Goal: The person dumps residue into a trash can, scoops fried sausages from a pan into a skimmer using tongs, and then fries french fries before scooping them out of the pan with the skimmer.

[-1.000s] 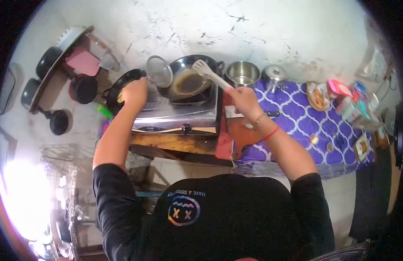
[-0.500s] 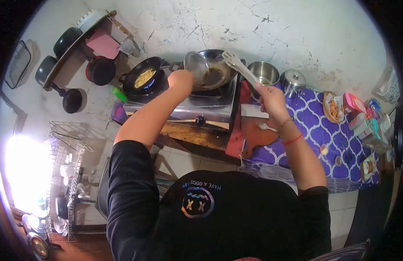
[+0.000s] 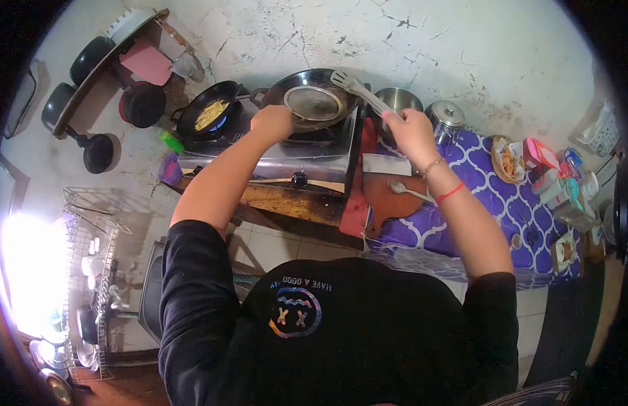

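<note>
My left hand (image 3: 272,124) is closed at the near side of a round wire strainer (image 3: 312,105); the handle is hidden in my fist. The strainer lies level over the large wok (image 3: 287,83) on the right burner. My right hand (image 3: 410,135) grips the end of a pale slotted spatula (image 3: 360,90), whose slotted head reaches over the wok's right rim. Beneath this hand is a steel pot (image 3: 398,99). In the smaller black pan (image 3: 192,122) on the left, pale yellow strips (image 3: 211,115) lie above a blue flame.
Right of the stove (image 3: 314,162), a wooden board (image 3: 388,196) carries a metal spoon (image 3: 399,187). A lidded steel pot (image 3: 448,115), a food basket (image 3: 508,161) and several containers stand on the purple cloth (image 3: 476,176). Pans hang on the left wall.
The strainer has turned from tilted to level and now covers more of the wok. My right hand still holds the spatula near the wok's right rim. The whole view has shifted slightly.
</note>
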Action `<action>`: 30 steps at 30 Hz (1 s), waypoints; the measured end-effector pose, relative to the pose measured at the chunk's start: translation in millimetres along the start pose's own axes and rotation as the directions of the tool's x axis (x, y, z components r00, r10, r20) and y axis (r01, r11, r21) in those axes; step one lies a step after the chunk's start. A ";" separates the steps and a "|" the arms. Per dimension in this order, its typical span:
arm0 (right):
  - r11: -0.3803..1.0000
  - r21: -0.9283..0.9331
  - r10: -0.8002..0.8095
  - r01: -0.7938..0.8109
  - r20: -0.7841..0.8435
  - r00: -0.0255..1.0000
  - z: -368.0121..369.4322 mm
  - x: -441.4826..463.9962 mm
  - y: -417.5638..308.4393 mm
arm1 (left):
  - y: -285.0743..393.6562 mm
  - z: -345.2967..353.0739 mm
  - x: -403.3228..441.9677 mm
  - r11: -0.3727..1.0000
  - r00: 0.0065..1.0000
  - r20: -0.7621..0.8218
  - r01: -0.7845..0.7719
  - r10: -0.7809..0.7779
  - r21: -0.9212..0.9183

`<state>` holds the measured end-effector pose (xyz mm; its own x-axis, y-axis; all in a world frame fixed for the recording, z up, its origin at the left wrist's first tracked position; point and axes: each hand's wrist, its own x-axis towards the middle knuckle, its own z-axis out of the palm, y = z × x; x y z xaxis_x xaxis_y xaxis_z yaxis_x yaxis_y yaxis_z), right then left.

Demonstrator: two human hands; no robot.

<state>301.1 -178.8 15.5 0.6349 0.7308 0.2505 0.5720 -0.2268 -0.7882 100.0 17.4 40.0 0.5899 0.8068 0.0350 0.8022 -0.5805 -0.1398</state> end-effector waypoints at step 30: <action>1.000 -0.003 -0.030 0.030 -0.014 0.999 8.9 -6.8 -7.4 | -49.4 54.6 44.8 0.955 0.902 -0.353 0.166 -0.248 -0.247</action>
<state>288.0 -176.3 14.6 0.6245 0.7283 0.2820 0.5925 -0.2064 -0.7787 81.7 88.3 -5.6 0.3662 0.8328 0.4152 0.8864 -0.4479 0.1167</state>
